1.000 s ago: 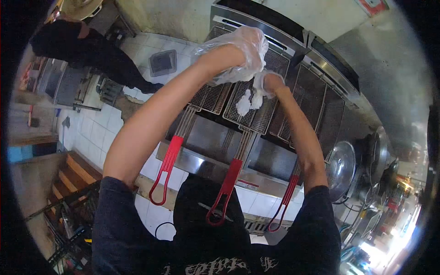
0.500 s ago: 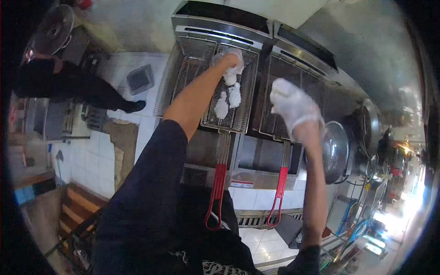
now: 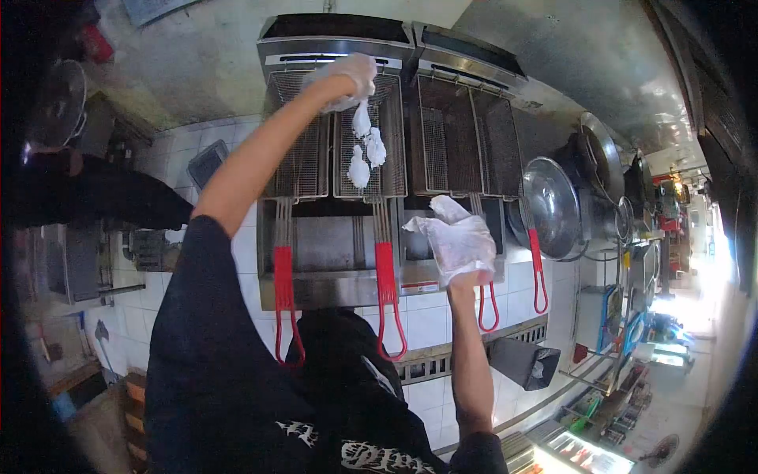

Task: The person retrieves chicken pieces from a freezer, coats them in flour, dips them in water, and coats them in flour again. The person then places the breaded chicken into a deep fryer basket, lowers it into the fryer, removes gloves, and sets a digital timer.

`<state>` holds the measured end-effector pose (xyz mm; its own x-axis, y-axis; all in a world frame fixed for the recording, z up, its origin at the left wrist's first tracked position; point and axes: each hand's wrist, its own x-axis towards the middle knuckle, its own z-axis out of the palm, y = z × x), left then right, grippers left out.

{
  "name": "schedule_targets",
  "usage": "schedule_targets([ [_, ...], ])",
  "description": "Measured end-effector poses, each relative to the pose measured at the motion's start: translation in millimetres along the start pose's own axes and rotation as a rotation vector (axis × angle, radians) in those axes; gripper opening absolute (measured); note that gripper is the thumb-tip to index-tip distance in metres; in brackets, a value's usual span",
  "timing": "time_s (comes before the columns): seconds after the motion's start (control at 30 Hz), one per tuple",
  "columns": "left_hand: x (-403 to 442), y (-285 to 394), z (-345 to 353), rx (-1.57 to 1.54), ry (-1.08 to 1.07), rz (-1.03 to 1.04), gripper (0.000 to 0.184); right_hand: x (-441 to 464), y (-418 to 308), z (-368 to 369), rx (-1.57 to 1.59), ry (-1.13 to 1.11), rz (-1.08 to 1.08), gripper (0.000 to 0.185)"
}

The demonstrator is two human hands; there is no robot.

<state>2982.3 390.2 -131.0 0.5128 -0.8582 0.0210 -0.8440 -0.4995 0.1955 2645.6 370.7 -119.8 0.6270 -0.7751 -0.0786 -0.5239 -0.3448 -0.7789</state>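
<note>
My left hand (image 3: 353, 80), in a clear plastic glove, reaches over the far end of a wire fryer basket (image 3: 399, 178). Its fingers are closed at the thin end of a white-coated drumstick (image 3: 362, 120), whose thick end points toward me. Two more coated pieces lie nearer in that basket: one white-coated piece (image 3: 377, 148) and one coated drumstick (image 3: 358, 169). My right hand (image 3: 458, 241) wears a glove whitened with coating. It hovers beside the handles of the right-hand baskets, thumb and fingers apart, with no separate object visible in it.
Another wire basket (image 3: 304, 178) hangs just left, and two more baskets (image 3: 446, 150) sit in the right fryer. Red handles (image 3: 384, 272) stick out toward me. A large metal bowl (image 3: 551, 207) stands at right. A person's dark-clothed leg (image 3: 134, 197) extends from the left.
My right hand has come down toward me from above the right fryer, its fingers now apart. My left hand has risen slightly over its basket. The view has shifted, showing more baskets and handles.
</note>
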Motion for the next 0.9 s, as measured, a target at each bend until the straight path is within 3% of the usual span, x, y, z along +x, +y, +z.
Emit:
schedule_targets([
  [0.1,-53.9,-50.3,-7.9,-0.004,0.125,0.093,0.026,-22.8,39.3,9.6,0.024,0.017,-0.12,0.031],
  [0.17,-142.0,-56.9,-47.8,-0.084,0.257,-0.03,0.034,-33.3,65.8,15.6,0.024,0.032,-0.224,0.031],
  [0.27,-255.0,-128.3,-43.4,0.008,0.349,-0.052,0.039,-39.7,106.3,27.6,-0.015,0.074,-0.367,0.031],
  [0.37,-383.1,-169.3,-39.4,0.135,0.208,-0.336,0.037,-40.9,134.0,42.0,-0.117,0.118,-0.42,0.031],
  [0.4,-419.8,-177.9,-27.3,0.028,0.184,-0.485,0.037,-44.7,92.4,32.6,-0.199,0.072,-0.68,0.032],
  [0.47,-492.6,-194.7,-3.2,-0.168,0.165,-0.796,0.041,-36.6,91.2,51.0,-0.535,-0.055,-0.471,0.033],
  [0.5,-517.0,-159.7,-18.2,-0.231,0.326,-0.674,0.035,-37.3,88.9,58.1,-0.697,-0.118,-0.355,0.034],
  [0.53,-562.4,-202.2,29.8,-0.109,0.356,-0.759,0.04,-57.5,46.8,51.6,-0.437,-0.078,-0.466,0.036],
  [0.57,-607.2,-244.0,76.9,0.006,0.38,-0.849,0.046,-62.1,33.5,55.1,-0.508,-0.097,-0.441,0.036],
  [0.6,-626.6,-254.1,67.7,-0.17,0.079,-0.915,0.062,-64.0,22.7,59.8,-0.575,-0.114,-0.413,0.035],
  [0.67,-707.8,-328.1,161.5,-0.22,0.266,-1.172,0.071,-62.7,21.5,72.3,-0.682,-0.079,-0.343,0.036],
  [0.7,-713.4,-313.7,145.6,-0.164,0.252,-1.114,0.074,-58.4,28.2,81.2,-0.687,-0.048,-0.3,0.034],
  [0.77,-740.7,-314.9,152.8,-0.185,0.103,-1.122,0.054,-38.9,57.2,98.0,-0.701,0.006,-0.22,0.031],
  [0.8,-752.9,-320.0,157.4,-0.268,0.087,-1.137,0.047,-7.8,132.4,115.9,-0.887,0.092,-0.376,0.028],
  [0.87,-778.7,-347.2,178.9,-0.735,0.252,-1.183,0.039,-27.1,121.9,116.6,-0.63,0.181,-0.349,0.024],
  [0.9,-776.6,-346.7,170.5,-0.722,0.239,-1.098,0.037,-32.5,91.2,108.6,-0.682,0.086,-0.22,0.024],
])
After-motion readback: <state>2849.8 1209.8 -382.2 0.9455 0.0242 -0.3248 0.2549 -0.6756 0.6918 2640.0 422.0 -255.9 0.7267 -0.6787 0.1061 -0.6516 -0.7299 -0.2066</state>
